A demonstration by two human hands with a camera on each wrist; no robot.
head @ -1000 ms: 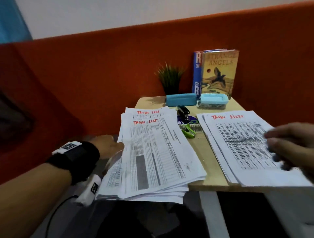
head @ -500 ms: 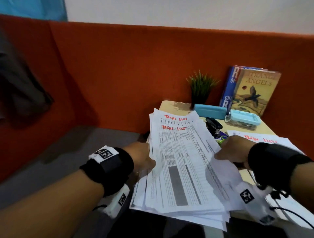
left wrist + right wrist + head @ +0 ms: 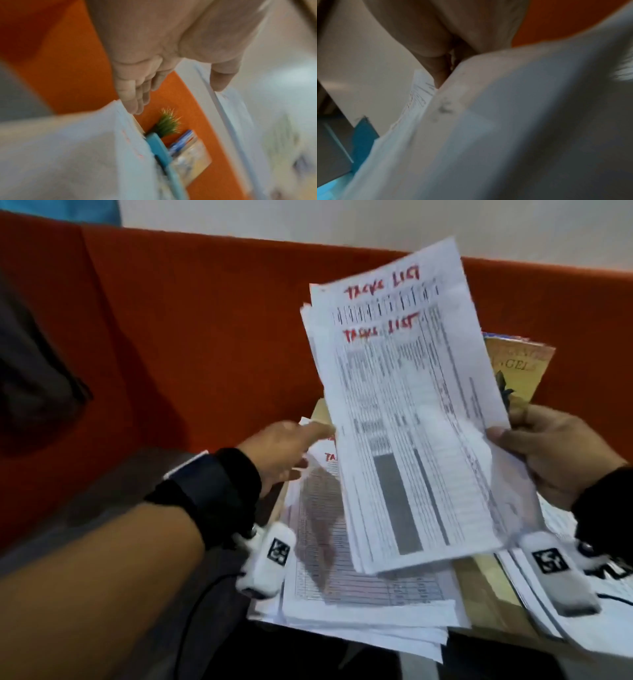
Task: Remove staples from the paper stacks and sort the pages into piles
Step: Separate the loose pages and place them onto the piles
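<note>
A thick paper stack [image 3: 411,422] with red "TASKS LIST" headings is lifted and tilted above the table. My right hand [image 3: 527,443] grips its right edge, thumb on top and fingers behind. In the right wrist view the blurred stack [image 3: 522,121] fills the frame under that hand. My left hand [image 3: 305,443] reaches with straight fingers to the stack's left edge, above the remaining pile [image 3: 342,587] on the table. In the left wrist view the fingers [image 3: 132,100] touch that lower pile [image 3: 68,148] and the thumb rests on the raised stack [image 3: 231,115]. No staple remover is visible.
A second paper pile [image 3: 534,587] lies at the right of the small wooden table [image 3: 476,587]. A book [image 3: 517,368] leans on the orange partition [image 3: 205,337] behind. A small plant [image 3: 168,125] and a blue case [image 3: 159,148] stand at the back.
My right hand crossed from the right pile, took the top stack by its right edge and raised it off the left pile. My left hand stayed at the pile's left side.
</note>
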